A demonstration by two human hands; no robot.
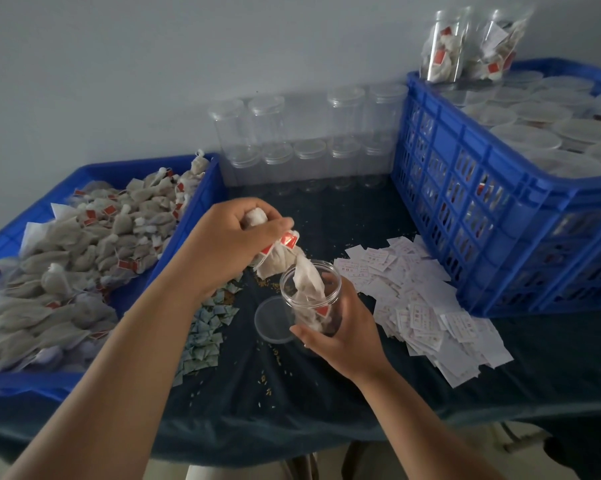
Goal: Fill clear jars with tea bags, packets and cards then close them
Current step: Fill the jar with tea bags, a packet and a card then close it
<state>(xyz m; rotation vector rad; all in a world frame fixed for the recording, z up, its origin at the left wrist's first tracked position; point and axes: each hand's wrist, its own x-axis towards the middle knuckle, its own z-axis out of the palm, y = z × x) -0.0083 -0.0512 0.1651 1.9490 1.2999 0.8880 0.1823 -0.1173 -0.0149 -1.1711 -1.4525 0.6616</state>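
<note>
Closest in, my right hand (344,329) curls its fingers (313,333) round the clear jar (302,292), tilted beside its lid (268,323) on the tabletop (292,393). My left hand (230,237) pinches a bunch of tea bags (278,261), lowest ends inside the jar's mouth.

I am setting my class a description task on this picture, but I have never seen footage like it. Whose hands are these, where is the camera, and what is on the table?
No machine is involved. A person wears one camera on the head, so you look down at their own two hands. The left hand holds a bunch of tea bags, one hanging into a clear jar that the right hand grips. The jar's lid lies beside it on the dark cloth. To the left, a blue tray holds loose tea bags. Nearer lie small packets, and white cards to the right, by a blue crate of lidded jars. Empty jars stand behind.
</note>
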